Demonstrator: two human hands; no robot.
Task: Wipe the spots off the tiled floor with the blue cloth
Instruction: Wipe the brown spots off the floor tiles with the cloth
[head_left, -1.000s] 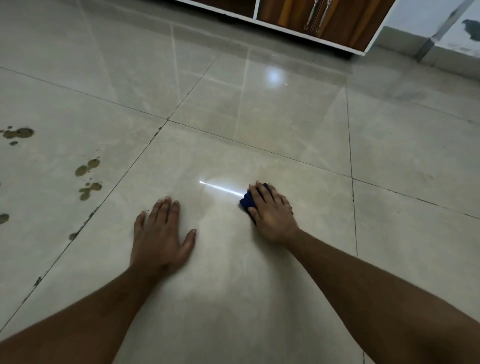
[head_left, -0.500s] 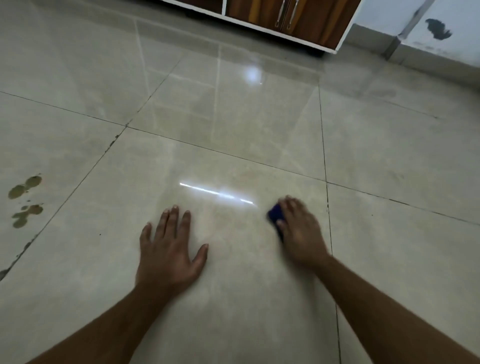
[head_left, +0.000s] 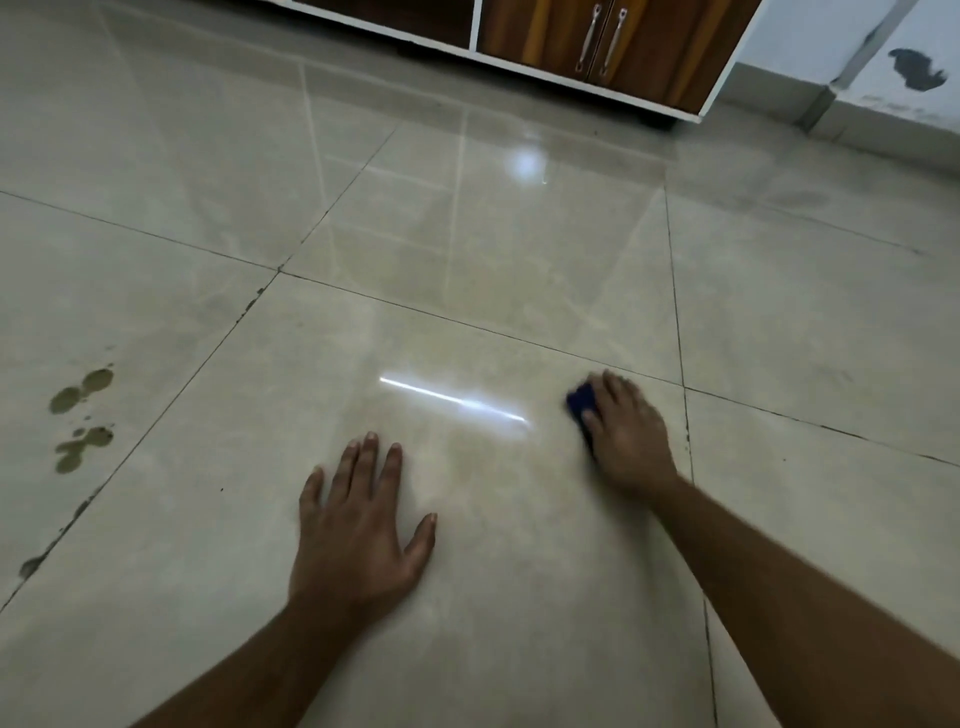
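Note:
My right hand (head_left: 626, 434) presses a small blue cloth (head_left: 582, 402) flat on the glossy beige tiled floor (head_left: 467, 291), near the tile's right grout line. Most of the cloth is hidden under my palm; only its left edge shows. My left hand (head_left: 358, 519) lies flat on the same tile with fingers spread, holding nothing. Olive-brown spots (head_left: 83, 415) sit on the neighbouring tile at the far left, well away from the cloth.
A brown cabinet (head_left: 597, 41) with a white frame and metal handles stands along the far wall. A white wall with a dark mark (head_left: 917, 70) is at the top right. Dirty grout (head_left: 67, 525) runs along the left tile joint.
My right hand has slid the cloth to the right across the tile, away from the left hand. The view has shifted, so the spots sit nearer the left edge.

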